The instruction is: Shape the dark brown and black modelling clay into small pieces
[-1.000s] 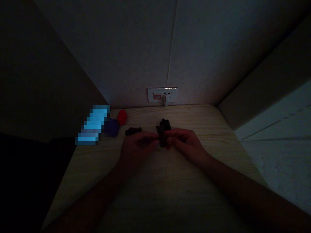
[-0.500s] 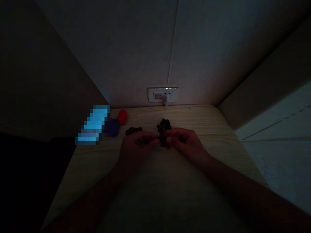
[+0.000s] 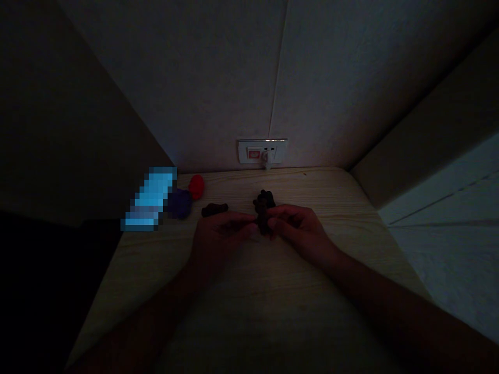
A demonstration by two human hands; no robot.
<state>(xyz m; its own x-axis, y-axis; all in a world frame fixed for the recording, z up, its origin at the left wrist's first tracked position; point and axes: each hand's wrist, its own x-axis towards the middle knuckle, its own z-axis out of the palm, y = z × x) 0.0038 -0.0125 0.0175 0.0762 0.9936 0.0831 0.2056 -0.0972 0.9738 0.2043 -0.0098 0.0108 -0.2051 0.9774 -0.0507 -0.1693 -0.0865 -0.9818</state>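
A small dark figure with a lumpy, clay-like look [image 3: 261,205] is held up over the wooden tabletop [image 3: 273,291]. My right hand [image 3: 298,226] pinches its right side between thumb and fingers. From the left, my left hand [image 3: 222,234] has thumb and fingertips closed together on the figure's left edge. Behind the figure sits another dark piece [image 3: 268,198], partly hidden. A dark elongated lump [image 3: 214,209] lies just beyond the knuckles of my left hand. Dim light hides the finer shapes, and a bit of red shows beneath the figure.
Toward the back left are a red lump [image 3: 197,187] and a dark blue lump [image 3: 180,203], beside a glowing pixelated rectangle [image 3: 150,200]. A wall socket [image 3: 262,151] with a plug in it is just above the table's back edge. Walls enclose the table's back and left.
The figure has shifted very slightly to the right and turned a little between my fingers. Both hands keep nearly the same place, and the lumps have not moved.
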